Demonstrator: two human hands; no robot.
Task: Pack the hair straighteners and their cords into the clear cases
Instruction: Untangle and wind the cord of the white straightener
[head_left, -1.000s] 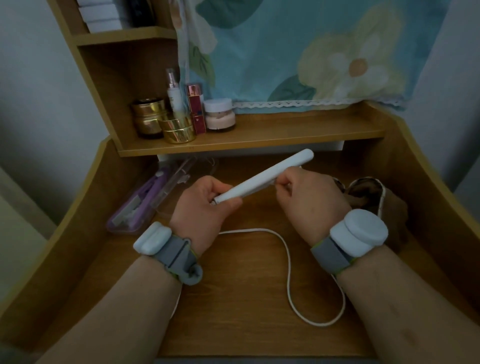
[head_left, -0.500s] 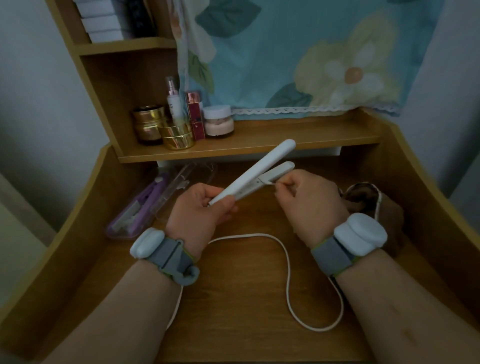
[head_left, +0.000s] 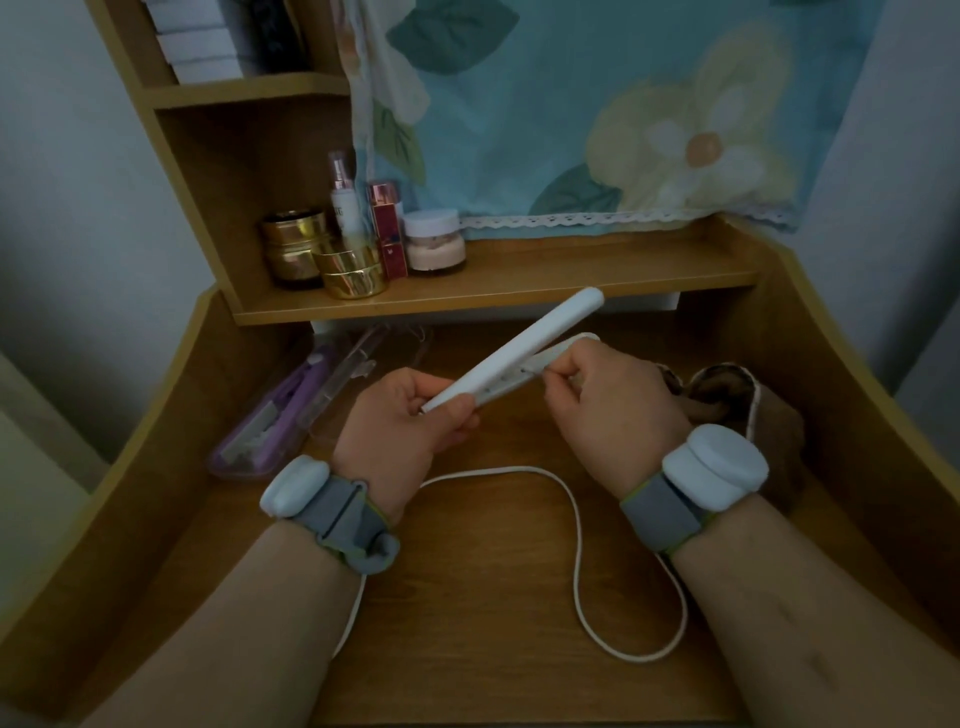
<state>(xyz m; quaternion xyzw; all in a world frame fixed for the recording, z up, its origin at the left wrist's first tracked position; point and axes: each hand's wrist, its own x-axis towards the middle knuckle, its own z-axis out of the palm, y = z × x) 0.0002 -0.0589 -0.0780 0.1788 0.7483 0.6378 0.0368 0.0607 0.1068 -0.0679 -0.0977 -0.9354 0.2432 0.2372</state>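
Observation:
A white hair straightener (head_left: 524, 348) is held above the desk, tilted up to the right, its two arms slightly apart. My left hand (head_left: 400, 431) grips its lower handle end. My right hand (head_left: 608, 405) pinches the lower arm near the middle. Its white cord (head_left: 576, 545) loops over the wooden desk (head_left: 467, 649) between my forearms. At the left, a purple straightener (head_left: 291, 410) lies inside a clear case (head_left: 249, 457). Beside it lies a second clear case (head_left: 348, 374), hard to make out.
A brown pouch (head_left: 737, 410) lies at the right of the desk. The shelf (head_left: 571, 270) above holds gold jars (head_left: 322, 254), a bottle, a red tube and a white-lidded jar (head_left: 434, 239). A floral cloth hangs behind. Raised wooden sides bound the desk.
The straightener's arms, together a second ago, have come apart, with my right hand's fingers now on the lower arm. My left hand has kept its grip on the handle.

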